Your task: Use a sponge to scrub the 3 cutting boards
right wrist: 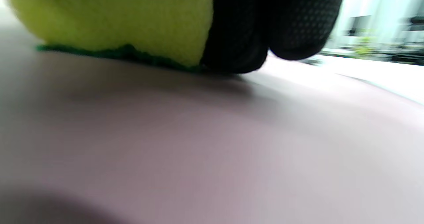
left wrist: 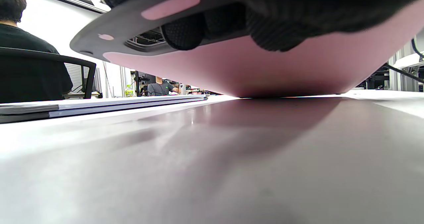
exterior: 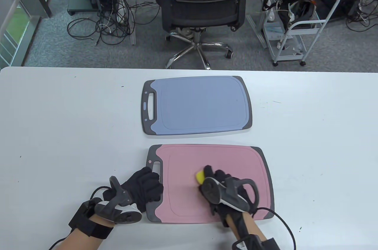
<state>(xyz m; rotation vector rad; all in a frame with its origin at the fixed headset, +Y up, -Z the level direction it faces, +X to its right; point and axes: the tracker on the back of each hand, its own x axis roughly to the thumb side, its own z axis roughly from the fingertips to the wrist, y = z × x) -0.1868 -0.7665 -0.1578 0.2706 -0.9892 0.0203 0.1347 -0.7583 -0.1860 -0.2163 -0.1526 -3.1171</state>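
Pink board: our pink cutting board (exterior: 218,173) lies at the lower centre of the table view, handle end to the left; the left wrist view shows that end lifted off the table (exterior: 59,129), the far part touching down.
Left hand: our left hand (exterior: 141,186) grips the grey handle edge, fingers (left wrist: 185,31) curled under it and through the slot.
Right hand: our right hand (exterior: 224,191) clenches the sponge (exterior: 200,176) and presses it on the pink surface near the middle.
Sponge: yellow foam over a green scouring layer (right wrist: 132,53), green side down. We judge it soft and light, squashing under pressure; best held across its top and sides.
Boards' handling: thin, stiff plastic that we expect to slide on the smooth table, so we would hold it by the handle slot.
Blue board: a blue cutting board (exterior: 198,105) lies flat in the frame's centre, well apart from both hands.
Third board: we see only two.
Containers: none on the table; a white cart (exterior: 298,34) at upper right holds bags and cables.
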